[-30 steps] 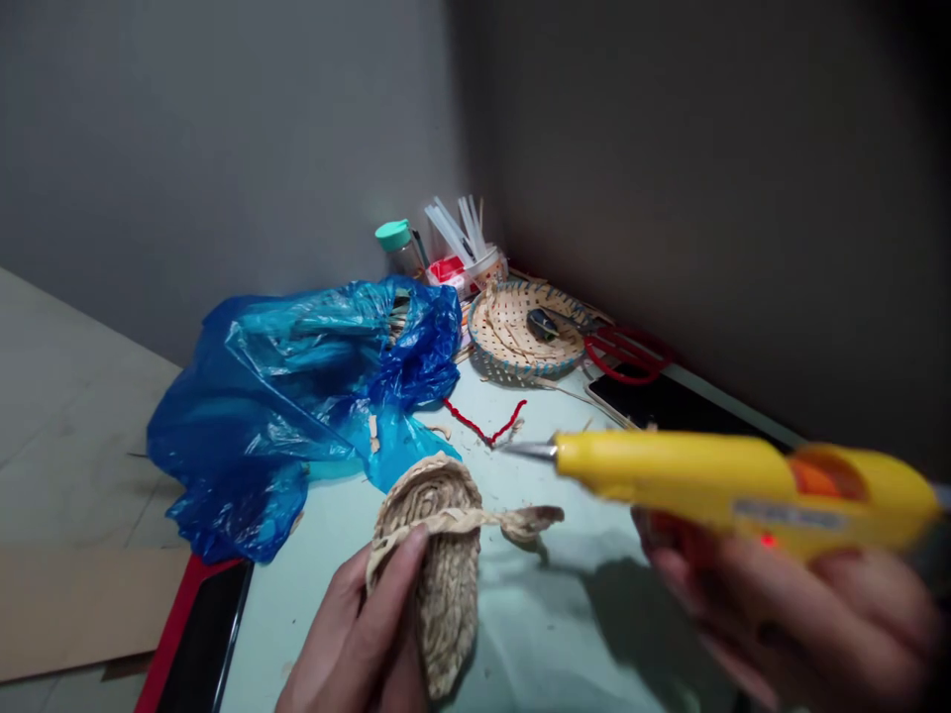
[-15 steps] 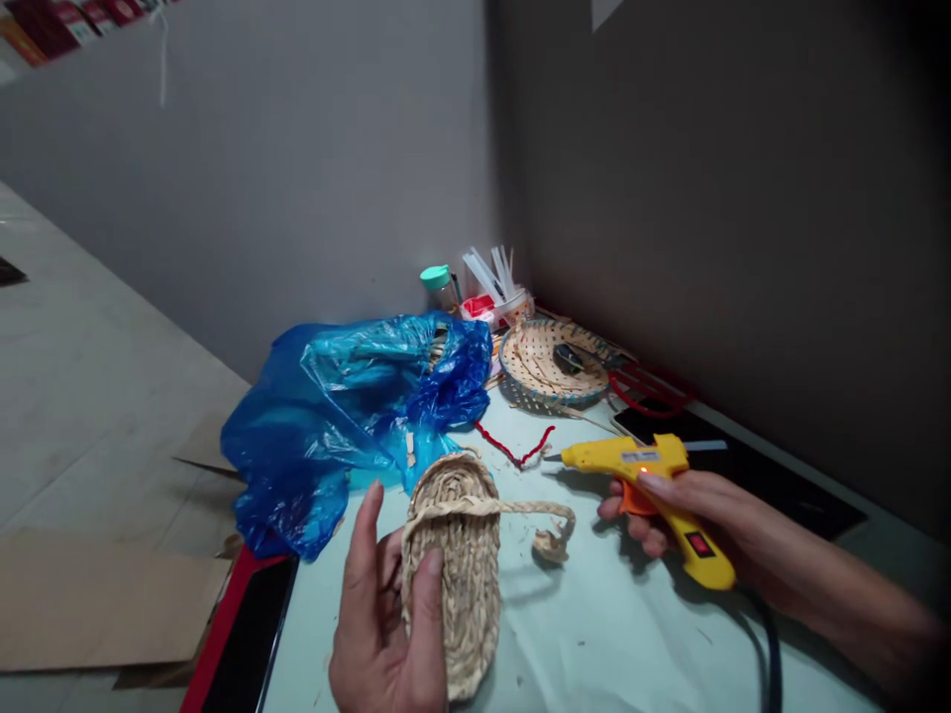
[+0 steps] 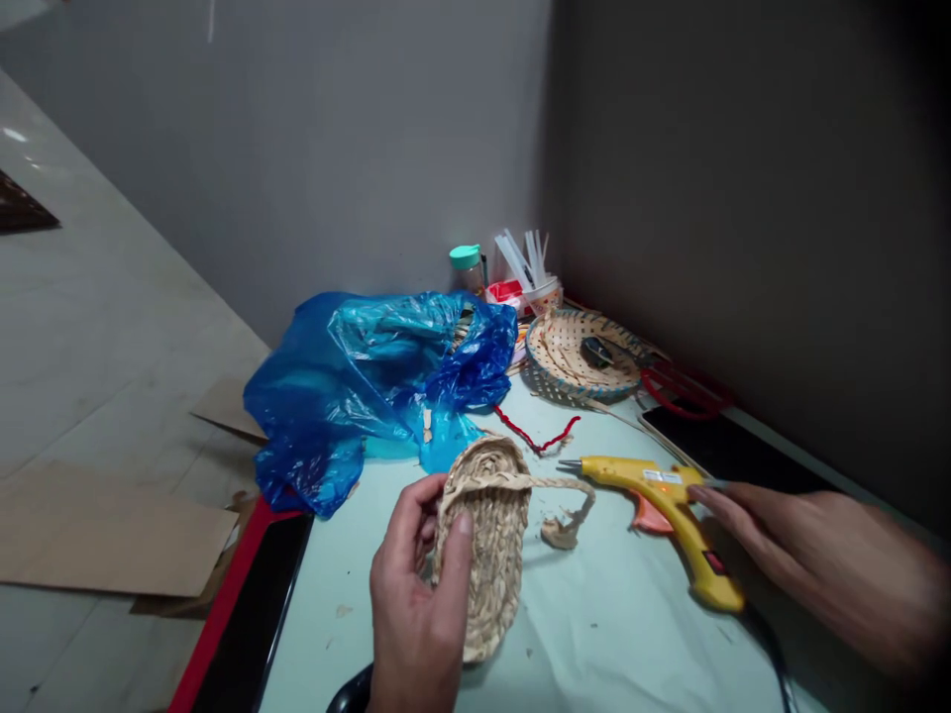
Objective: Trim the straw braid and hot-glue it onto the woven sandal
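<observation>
My left hand (image 3: 423,584) grips a braided straw slipper (image 3: 494,555) by its left edge, thumb on top of the woven sole. A plaited strap crosses the slipper, and its loose tail (image 3: 586,510) curls out to the right, ending in a frayed tuft. Right of it, a yellow glue gun (image 3: 669,495) lies on the table with its nozzle pointing left; its orange trigger and handle are uncovered. My right hand (image 3: 802,540) is at the rear of the gun, stretched fingers touching it beside the glue stick. Some of its fingers are hidden.
A blue plastic bag (image 3: 386,366) covers the back left of the table. Behind are a green-lidded jar (image 3: 466,267), a tub of glue sticks (image 3: 546,292), a woven basket (image 3: 580,356) and red-handled scissors (image 3: 687,391). A red pipe cleaner (image 3: 535,441) lies mid-table. Cardboard (image 3: 111,535) is at left.
My right hand has lowered the glue gun onto the table and loosened from its handle, sliding to the rear. My left hand keeps hold of the slipper. The view has shifted.
</observation>
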Motion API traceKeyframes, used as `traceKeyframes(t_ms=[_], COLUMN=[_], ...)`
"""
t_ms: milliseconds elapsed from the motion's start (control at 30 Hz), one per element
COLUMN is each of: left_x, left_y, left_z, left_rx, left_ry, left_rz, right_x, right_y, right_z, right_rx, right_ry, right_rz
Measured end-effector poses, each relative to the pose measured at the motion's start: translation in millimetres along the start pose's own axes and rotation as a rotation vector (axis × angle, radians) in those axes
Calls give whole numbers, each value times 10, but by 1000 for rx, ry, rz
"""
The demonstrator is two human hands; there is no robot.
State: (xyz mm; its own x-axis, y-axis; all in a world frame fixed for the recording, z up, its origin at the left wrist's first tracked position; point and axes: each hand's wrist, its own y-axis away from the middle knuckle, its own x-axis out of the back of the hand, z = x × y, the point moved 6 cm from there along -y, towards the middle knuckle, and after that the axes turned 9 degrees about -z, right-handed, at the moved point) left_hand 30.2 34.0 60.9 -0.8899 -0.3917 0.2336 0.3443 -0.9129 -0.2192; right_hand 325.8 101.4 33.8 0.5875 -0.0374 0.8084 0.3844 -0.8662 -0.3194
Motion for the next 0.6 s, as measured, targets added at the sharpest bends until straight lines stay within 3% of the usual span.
traceKeyframes(t_ms=[100, 200, 333, 467, 600], left_x=[-15, -21, -42, -51, -103], left_y=[11, 14, -1, 4, 11], left_z=[7, 17, 20, 51, 50], left_rx=[-49, -118, -163, -193, -205], left_ry=[-97, -208, -324, -355, -394], left_rz=[-12, -18, -69, -59, -101], right_x=[-23, -41, -133, -108, -46], right_y=[-3, -113, -277, -315, -356], right_z=[-246, -769, -1203, -1201, -1103], right_rx=[38, 326, 635, 749, 724], right_ry=[248, 313, 250, 180, 220], right_rz=[18, 163, 133, 73, 42])
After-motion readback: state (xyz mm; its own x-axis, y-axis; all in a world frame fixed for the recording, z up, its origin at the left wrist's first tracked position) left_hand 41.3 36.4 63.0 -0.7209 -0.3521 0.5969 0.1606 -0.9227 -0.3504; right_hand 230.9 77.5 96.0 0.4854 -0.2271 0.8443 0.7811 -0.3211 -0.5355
